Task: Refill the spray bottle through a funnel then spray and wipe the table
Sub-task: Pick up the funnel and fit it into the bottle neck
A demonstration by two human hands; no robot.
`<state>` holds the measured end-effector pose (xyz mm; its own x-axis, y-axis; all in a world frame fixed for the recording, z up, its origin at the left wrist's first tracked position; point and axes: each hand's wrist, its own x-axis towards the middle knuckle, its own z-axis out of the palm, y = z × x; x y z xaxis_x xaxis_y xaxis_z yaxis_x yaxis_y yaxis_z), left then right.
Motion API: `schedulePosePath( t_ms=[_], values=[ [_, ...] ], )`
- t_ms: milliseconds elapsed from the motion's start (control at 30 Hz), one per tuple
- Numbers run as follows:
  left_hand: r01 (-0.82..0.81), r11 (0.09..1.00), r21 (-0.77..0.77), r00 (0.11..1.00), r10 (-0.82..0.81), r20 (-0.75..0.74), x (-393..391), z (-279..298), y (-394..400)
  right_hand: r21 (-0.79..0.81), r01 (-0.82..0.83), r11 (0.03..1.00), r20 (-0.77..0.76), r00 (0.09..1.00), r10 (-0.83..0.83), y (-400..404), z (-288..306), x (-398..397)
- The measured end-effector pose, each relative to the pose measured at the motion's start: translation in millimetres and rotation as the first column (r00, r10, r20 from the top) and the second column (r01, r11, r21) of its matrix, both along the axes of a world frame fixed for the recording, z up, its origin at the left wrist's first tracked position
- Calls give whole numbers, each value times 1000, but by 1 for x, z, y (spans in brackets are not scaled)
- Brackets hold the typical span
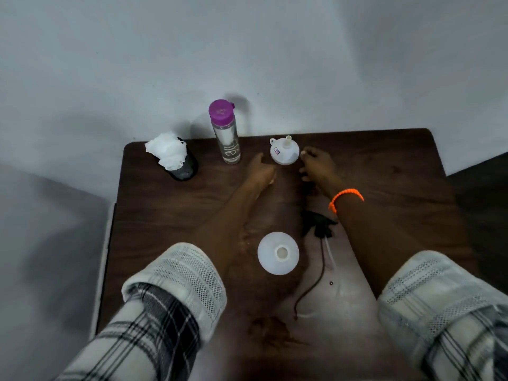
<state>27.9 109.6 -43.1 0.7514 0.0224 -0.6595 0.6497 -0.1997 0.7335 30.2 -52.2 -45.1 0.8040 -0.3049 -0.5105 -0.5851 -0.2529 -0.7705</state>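
Observation:
A white funnel point(284, 152) lies upside down, spout up, near the far edge of the dark wooden table point(398, 188). My right hand point(316, 166) is just right of it, fingers apart, fingertips close to its rim. My left hand point(261, 171) is just left of it, loosely curled and holding nothing. The white spray bottle point(278, 253) stands uncapped between my forearms, its open neck facing up. Its black spray head point(319, 224) with dip tube lies on the table to the bottle's right. A clear water bottle point(226, 138) with a purple cap stands left of the funnel.
A black mesh cup point(182, 169) stuffed with white tissue point(166, 151) stands at the table's far left corner. A grey wall runs behind the table. A small dark bead point(331, 283) lies near the dip tube.

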Motion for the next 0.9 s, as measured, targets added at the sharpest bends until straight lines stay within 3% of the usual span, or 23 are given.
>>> schedulePosePath(
  t_ms=[200,333,667,900],
  values=[
    [75,997,-31,997,-75,1,32,-3,-6,40,18,999,-33,999,-17,3,0,32],
    [5,996,-94,1000,-6,-16,38,-5,-13,161,77,984,-109,992,-59,6,-3,42],
    [-40,981,-191,999,37,-20,28,16,-12,432,272,860,-207,958,-199,-2,15,31],
    [-88,972,-219,995,74,-71,14,30,-15,474,361,803,-230,931,-283,9,19,15]
  ],
)
